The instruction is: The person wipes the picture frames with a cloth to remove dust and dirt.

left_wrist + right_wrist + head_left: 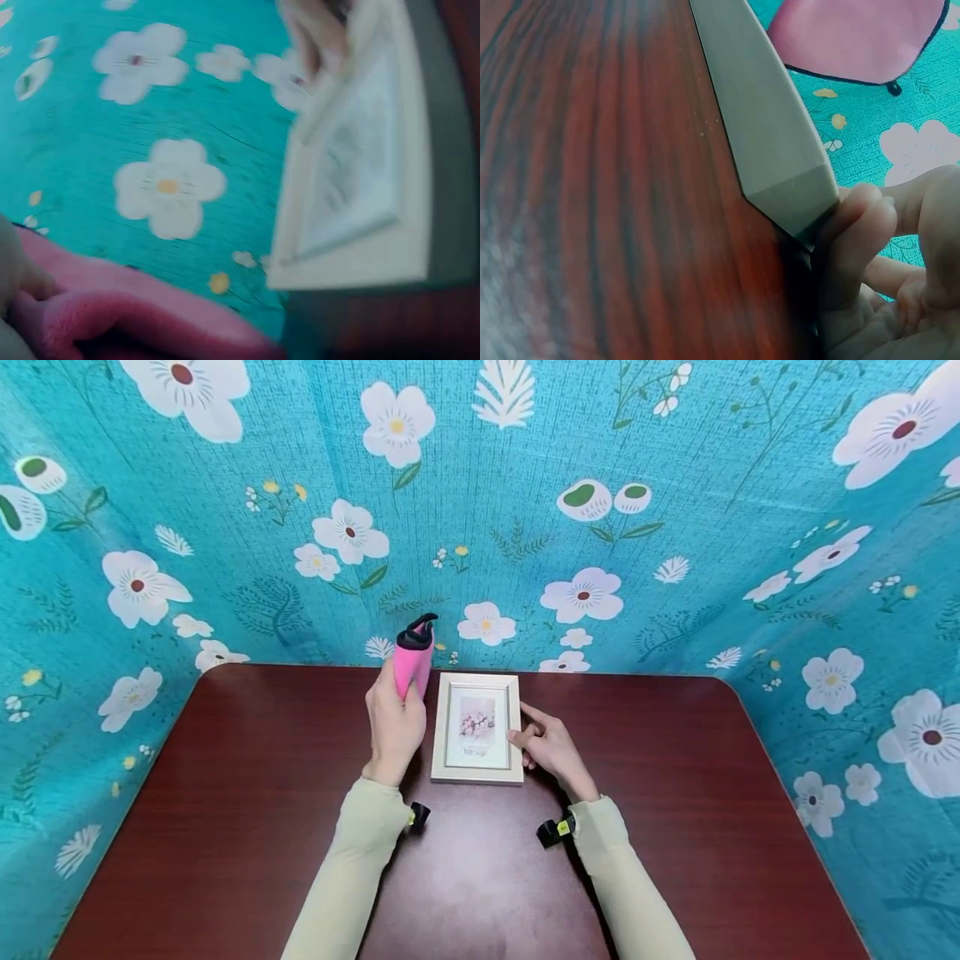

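A pink cloth (412, 667) with black edging is bunched in my left hand (393, 722), held up to the left of the picture frame. In the left wrist view, the cloth (142, 307) looks fleecy and folded. The pale picture frame (476, 773) faces up, with a pink blossom print and some lettering behind its pane. My right hand (553, 747) grips the frame's right edge, thumb on the front and other fingers at the side. From the right wrist, the frame's side (772, 127) shows close to the tabletop; whether it touches is hard to tell.
The dark red wooden table (262, 827) has rounded far corners. A blue floral curtain (480, 527) hangs behind it and along both sides. Small black cameras are strapped to the wrists, such as the right wrist camera (550, 834).
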`<control>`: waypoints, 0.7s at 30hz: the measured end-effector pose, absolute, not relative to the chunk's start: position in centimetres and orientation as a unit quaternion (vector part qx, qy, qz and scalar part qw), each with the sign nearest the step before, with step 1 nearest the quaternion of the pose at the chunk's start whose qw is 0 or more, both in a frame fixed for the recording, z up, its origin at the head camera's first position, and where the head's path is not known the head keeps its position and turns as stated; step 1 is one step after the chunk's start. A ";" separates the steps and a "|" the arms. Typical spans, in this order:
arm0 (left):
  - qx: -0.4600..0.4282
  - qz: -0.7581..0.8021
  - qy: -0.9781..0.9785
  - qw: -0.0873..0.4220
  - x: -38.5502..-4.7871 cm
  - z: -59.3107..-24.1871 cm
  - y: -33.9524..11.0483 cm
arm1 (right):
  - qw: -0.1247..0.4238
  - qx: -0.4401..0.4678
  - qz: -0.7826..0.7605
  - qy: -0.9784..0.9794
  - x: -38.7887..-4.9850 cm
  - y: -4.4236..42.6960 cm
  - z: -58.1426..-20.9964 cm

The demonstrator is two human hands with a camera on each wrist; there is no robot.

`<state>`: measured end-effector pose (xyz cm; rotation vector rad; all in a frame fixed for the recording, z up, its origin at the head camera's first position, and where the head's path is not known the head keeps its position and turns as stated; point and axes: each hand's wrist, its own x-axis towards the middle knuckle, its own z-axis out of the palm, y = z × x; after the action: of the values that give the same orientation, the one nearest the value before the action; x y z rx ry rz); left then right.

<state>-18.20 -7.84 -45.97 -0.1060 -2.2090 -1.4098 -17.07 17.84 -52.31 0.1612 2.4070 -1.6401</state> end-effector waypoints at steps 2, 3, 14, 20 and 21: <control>-0.048 -0.482 -0.838 0.253 -18.5 -46.5 -7.3 | 0.111 0.058 -0.562 0.818 -17.1 17.9 -52.3; -0.055 -0.461 -0.852 0.244 -18.6 -46.8 -7.0 | 0.111 0.060 -0.564 0.816 -17.1 17.8 -52.2; -0.125 -0.213 -0.963 0.109 -18.8 -49.9 -2.9 | 0.111 0.062 -0.569 0.813 -17.3 17.8 -52.3; -0.127 -0.180 -0.968 0.119 -18.4 -49.9 -1.9 | 0.115 0.061 -0.569 0.812 -17.2 17.8 -52.5; -0.129 -0.180 -0.968 0.120 -18.3 -49.9 -1.7 | 0.113 0.062 -0.569 0.812 -17.1 17.8 -52.4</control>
<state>-18.32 -1.75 -49.92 -0.3757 -2.8275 -0.5266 -17.13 17.83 -52.45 0.1807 2.3830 -1.6692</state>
